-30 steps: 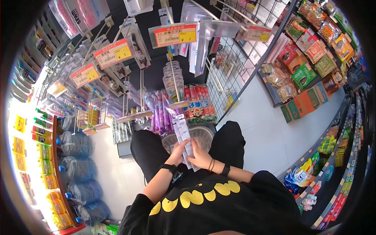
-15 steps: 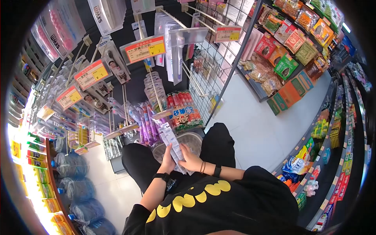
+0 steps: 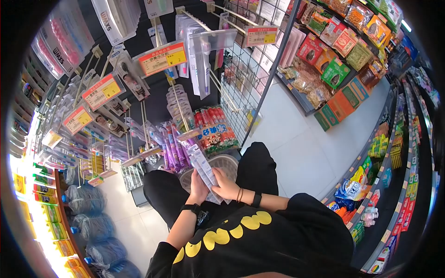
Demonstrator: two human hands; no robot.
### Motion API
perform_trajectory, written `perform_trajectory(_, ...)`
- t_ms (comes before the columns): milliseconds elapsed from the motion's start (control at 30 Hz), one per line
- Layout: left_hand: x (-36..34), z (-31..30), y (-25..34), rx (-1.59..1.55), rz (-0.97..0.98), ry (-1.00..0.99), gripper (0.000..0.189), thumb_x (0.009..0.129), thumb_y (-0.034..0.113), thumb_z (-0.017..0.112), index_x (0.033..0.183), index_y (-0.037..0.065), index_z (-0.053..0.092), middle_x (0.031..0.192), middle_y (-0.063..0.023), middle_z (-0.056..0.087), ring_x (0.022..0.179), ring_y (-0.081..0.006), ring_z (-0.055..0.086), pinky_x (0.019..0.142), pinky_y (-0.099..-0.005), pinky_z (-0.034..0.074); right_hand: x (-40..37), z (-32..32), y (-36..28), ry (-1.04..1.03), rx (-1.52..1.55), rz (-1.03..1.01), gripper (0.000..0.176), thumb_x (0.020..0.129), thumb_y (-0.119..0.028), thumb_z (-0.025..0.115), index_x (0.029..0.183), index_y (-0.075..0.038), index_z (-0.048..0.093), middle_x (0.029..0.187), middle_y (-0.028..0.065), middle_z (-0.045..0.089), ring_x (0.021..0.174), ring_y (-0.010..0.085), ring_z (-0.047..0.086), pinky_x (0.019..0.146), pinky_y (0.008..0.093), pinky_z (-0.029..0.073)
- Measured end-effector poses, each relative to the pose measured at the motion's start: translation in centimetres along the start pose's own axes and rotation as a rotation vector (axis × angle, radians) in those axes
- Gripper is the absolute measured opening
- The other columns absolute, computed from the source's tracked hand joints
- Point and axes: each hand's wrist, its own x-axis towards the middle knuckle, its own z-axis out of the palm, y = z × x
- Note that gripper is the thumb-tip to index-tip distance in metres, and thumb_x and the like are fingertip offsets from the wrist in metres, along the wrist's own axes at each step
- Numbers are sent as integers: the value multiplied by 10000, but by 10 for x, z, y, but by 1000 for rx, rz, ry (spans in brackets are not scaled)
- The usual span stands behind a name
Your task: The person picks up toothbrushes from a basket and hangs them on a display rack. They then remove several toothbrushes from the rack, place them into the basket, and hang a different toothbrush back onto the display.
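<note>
A stack of packaged toothbrushes (image 3: 204,167) is held over my lap, tilted with its far end toward the rack. My left hand (image 3: 199,189) grips it from the left side, fingers wrapped along the edge. From the right, my right hand (image 3: 225,185) presses against the same stack with its fingers closed. Behind and partly under the packs sits a light plastic basket (image 3: 225,163); its inside is mostly covered by my hands. Purple packs (image 3: 174,150) hang just beyond the stack.
Rack hooks with price tags (image 3: 163,59) jut out ahead at head height. A wire grid panel (image 3: 248,88) stands to the right of them. Large water bottles (image 3: 104,252) line the floor at left. Snack shelves (image 3: 324,69) and a long stocked shelf (image 3: 371,194) are on the right.
The view has shifted slightly, so the rack appears a little further left. Both hands keep their hold on the toothbrush packs, almost unmoved.
</note>
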Motion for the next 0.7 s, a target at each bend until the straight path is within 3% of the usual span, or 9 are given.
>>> perform_trajectory(233,3,-3,-3,34,-10,26,541,967,483,290,1251,54,459,1207,-88,550,1117,-246,516,978,-388,384,1,0,0,25,94,-20,700,759,-159,608,1322,89,275,1322,272,329,1237,399,358,1045,395,308)
perform_trajectory(400,6,-12,-7,37,-74,36,407,949,387,447,1190,66,509,1121,-64,601,1040,-226,568,938,-373,423,1,-1,0,24,16,-29,682,762,-162,602,1311,71,271,1305,255,337,1194,405,406,990,391,369)
perform_trajectory(700,11,-23,-12,109,2,45,365,948,342,466,1156,46,516,1077,-77,610,991,-213,588,893,-363,455,2,0,0,42,49,-54,673,751,-158,619,1302,57,297,1281,258,364,1180,405,416,996,407,362)
